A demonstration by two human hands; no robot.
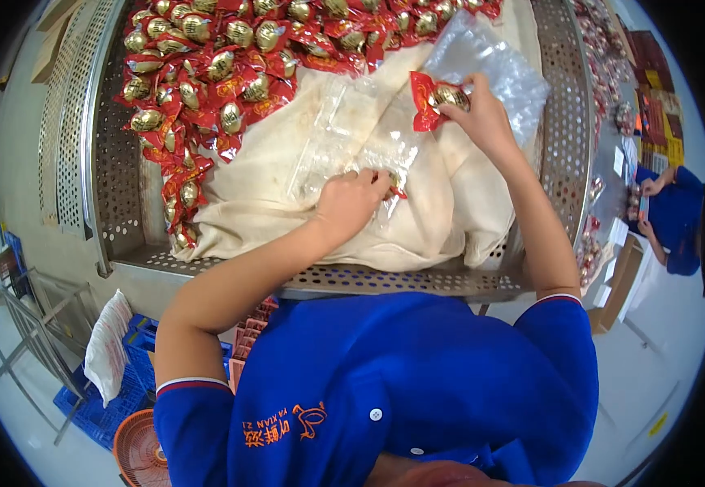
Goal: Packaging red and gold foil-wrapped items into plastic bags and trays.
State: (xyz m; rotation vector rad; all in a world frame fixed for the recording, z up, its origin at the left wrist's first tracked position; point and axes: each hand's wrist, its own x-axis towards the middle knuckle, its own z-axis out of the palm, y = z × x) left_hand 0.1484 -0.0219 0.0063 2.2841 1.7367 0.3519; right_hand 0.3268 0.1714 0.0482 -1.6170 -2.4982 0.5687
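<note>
My right hand (pixel 485 115) grips a red-and-gold egg-shaped packet (pixel 423 100) by its right end, above a cream cloth (pixel 255 170). Lower and to the left, the fingers of my left hand (pixel 349 201) are closed on a clear plastic bag (pixel 343 125) spread over the cloth. A bit of red and gold shows at those fingertips, partly hidden by the hand and the shiny plastic. Beside my right hand lie several flat clear bags (pixel 486 61). Many more red-and-gold packets (pixel 221 67) are heaped at the far left of the cloth.
The perforated metal table (pixel 562 134) has a raised rim around the cloth. At right, a person in blue (pixel 675 219) works at another table beside a cardboard box (pixel 623 283). Lower left are a metal frame (pixel 42 329), blue pallets (pixel 109 389) and an orange fan (pixel 142 447).
</note>
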